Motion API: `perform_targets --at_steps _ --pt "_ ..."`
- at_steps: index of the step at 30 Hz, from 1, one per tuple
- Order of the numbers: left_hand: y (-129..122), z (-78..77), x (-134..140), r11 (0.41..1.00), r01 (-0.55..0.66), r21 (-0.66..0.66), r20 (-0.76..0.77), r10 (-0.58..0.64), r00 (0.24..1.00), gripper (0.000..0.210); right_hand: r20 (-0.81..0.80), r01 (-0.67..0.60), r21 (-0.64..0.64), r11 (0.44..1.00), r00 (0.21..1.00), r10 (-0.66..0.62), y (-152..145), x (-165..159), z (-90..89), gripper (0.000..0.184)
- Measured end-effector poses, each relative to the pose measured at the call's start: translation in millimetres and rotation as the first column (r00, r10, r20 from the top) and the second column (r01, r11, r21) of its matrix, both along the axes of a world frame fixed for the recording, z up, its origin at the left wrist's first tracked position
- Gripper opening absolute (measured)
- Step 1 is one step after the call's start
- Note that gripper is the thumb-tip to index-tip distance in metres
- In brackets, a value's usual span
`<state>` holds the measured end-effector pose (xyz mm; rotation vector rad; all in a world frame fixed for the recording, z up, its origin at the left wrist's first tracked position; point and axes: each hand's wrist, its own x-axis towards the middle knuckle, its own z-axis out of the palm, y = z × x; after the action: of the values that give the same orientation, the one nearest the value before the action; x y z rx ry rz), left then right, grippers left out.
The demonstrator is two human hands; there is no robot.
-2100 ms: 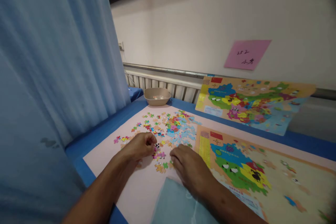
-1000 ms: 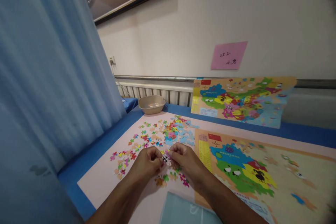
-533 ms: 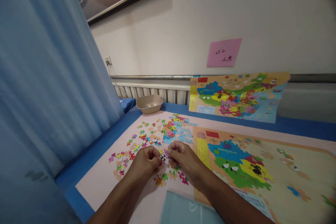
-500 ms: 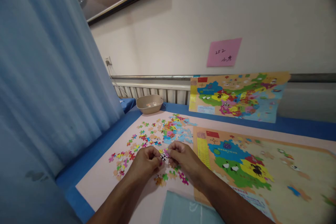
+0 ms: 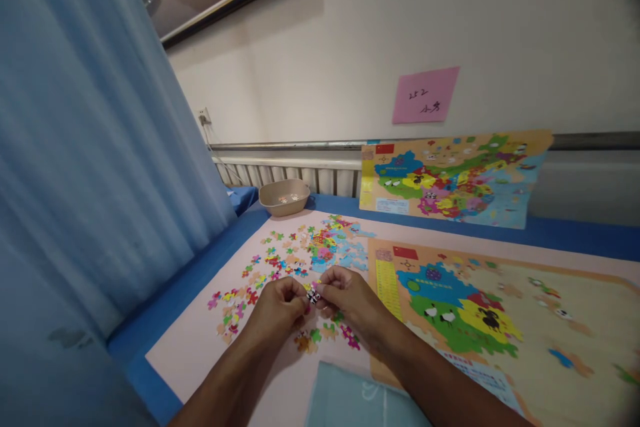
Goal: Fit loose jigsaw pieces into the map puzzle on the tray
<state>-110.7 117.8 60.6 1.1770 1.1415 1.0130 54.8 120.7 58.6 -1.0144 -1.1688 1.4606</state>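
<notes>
Between the fingertips of both hands is a small group of puzzle pieces point(image 5: 313, 294) with a black-and-white panda print and some pink. My left hand point(image 5: 280, 307) pinches its left side; my right hand point(image 5: 350, 300) pinches its right side. The fingers hide part of the pieces, so where they join cannot be made out. Loose jigsaw pieces point(image 5: 250, 293) in many colours lie around and beyond the hands. To the right lies the puzzle board point(image 5: 385, 347), with its left part filled by a blue, green and yellow map and several small clusters on its bare area.
A printed reference map point(image 5: 450, 180) leans against the wall rail. Behind the pieces stands a beige basin point(image 5: 284, 200) with a few pieces in it. A pale teal sheet point(image 5: 360, 400) lies at the near edge of the pink sheet point(image 5: 185, 353). A blue curtain point(image 5: 100, 113) hangs at left.
The two hands have drawn slightly closer, and the panda pieces between them look more tightly together. The view has shifted a little; the loose pieces and board stay put.
</notes>
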Motion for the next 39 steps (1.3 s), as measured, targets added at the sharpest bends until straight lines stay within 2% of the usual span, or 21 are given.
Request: perform_targets --at_steps 8,17,30,39 --pt "3.1 -3.6 -2.9 0.999 -0.031 0.028 0.007 0.031 1.0 0.011 -0.035 0.048 -0.043 0.998 0.998 -0.049 5.2 6.3 6.6 0.04" --pt "-0.4 5.2 0.6 0.999 -0.047 0.017 -0.029 0.047 0.998 0.015 -0.035 0.017 -0.053 0.998 0.999 -0.019 -1.7 1.5 8.4 0.037" --pt "0.0 1.1 1.7 0.996 -0.09 0.02 -0.076 0.091 0.993 0.01 -0.042 -0.032 -0.043 0.999 0.999 0.031 -3.0 0.4 6.9 0.036" --pt "-1.1 -1.6 6.3 0.995 -0.103 -0.01 -0.017 0.102 0.995 0.012 -0.046 -0.042 -0.028 0.999 0.998 0.04 -0.4 3.5 8.1 0.038"
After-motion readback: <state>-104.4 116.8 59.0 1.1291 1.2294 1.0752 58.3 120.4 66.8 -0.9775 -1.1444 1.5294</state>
